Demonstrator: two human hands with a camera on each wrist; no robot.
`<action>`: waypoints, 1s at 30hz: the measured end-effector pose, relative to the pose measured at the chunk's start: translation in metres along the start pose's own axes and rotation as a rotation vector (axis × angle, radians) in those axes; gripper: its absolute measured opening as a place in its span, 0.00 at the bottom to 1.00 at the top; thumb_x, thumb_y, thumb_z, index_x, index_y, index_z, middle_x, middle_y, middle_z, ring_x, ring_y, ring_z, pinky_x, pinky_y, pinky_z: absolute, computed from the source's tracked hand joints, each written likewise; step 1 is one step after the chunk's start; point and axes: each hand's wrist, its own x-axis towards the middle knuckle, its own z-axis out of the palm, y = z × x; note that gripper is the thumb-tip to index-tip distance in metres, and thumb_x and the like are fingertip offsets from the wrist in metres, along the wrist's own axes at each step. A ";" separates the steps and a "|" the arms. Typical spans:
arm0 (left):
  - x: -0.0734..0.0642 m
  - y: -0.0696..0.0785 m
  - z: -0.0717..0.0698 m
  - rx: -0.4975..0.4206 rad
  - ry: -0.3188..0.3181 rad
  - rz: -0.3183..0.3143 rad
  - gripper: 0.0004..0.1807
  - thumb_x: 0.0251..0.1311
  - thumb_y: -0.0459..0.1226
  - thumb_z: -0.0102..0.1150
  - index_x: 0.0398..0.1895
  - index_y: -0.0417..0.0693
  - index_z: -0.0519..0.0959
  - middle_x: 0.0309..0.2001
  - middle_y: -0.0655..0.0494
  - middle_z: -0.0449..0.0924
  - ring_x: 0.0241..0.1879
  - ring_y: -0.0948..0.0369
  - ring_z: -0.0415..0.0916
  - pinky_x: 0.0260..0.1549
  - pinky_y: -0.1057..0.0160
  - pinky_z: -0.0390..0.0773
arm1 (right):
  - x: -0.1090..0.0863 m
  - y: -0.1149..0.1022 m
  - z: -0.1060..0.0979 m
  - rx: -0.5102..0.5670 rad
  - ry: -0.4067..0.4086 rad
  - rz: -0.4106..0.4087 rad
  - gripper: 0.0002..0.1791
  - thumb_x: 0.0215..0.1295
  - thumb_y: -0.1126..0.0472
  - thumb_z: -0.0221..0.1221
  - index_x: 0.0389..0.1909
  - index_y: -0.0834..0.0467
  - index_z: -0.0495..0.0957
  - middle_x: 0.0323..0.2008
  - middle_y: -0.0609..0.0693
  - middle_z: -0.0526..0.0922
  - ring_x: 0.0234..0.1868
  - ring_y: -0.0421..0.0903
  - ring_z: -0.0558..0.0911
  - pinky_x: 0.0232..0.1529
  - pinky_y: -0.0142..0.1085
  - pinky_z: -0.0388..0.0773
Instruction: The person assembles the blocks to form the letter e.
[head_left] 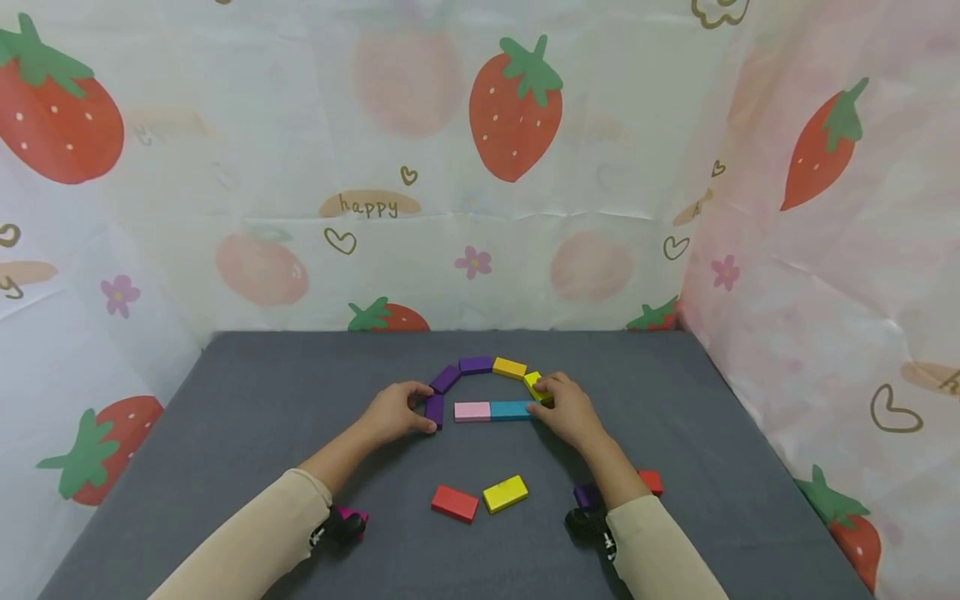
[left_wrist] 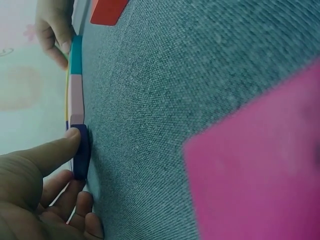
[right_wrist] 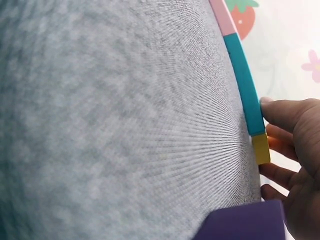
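My left hand (head_left: 397, 412) pinches a purple block (head_left: 434, 412) by its two ends, at the left foot of an arch of blocks. Two more purple blocks (head_left: 476, 365) and an orange-yellow block (head_left: 510, 367) continue the arch. At its right side my right hand (head_left: 567, 408) has its fingers around a yellow block (head_left: 531, 381), partly hidden by them. The right thumb touches the end of a blue block (head_left: 510, 410). A pink block (head_left: 472, 412) lies end to end with the blue one, inside the arch.
Nearer on the grey tabletop (head_left: 262, 433) lie a red block (head_left: 454, 503) and a yellow block (head_left: 506, 494). A magenta block (head_left: 352, 518) is by the left wrist. A purple block (head_left: 588, 497) and another red block (head_left: 651, 481) lie by the right forearm. Printed cloth hangs behind.
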 end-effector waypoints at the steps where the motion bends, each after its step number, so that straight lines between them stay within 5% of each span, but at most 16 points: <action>1: 0.000 0.000 0.000 -0.002 -0.001 -0.001 0.32 0.50 0.37 0.80 0.61 0.45 0.81 0.48 0.47 0.80 0.48 0.52 0.74 0.46 0.51 0.74 | 0.000 0.000 0.000 0.001 0.001 -0.001 0.24 0.67 0.53 0.69 0.59 0.60 0.81 0.60 0.54 0.78 0.62 0.55 0.77 0.65 0.52 0.73; 30: 0.003 0.001 0.001 0.019 0.018 -0.008 0.34 0.49 0.37 0.81 0.62 0.43 0.80 0.45 0.47 0.80 0.45 0.54 0.72 0.44 0.54 0.71 | 0.000 0.000 0.001 -0.006 0.001 0.003 0.24 0.67 0.53 0.68 0.59 0.60 0.81 0.60 0.53 0.78 0.63 0.54 0.77 0.65 0.51 0.72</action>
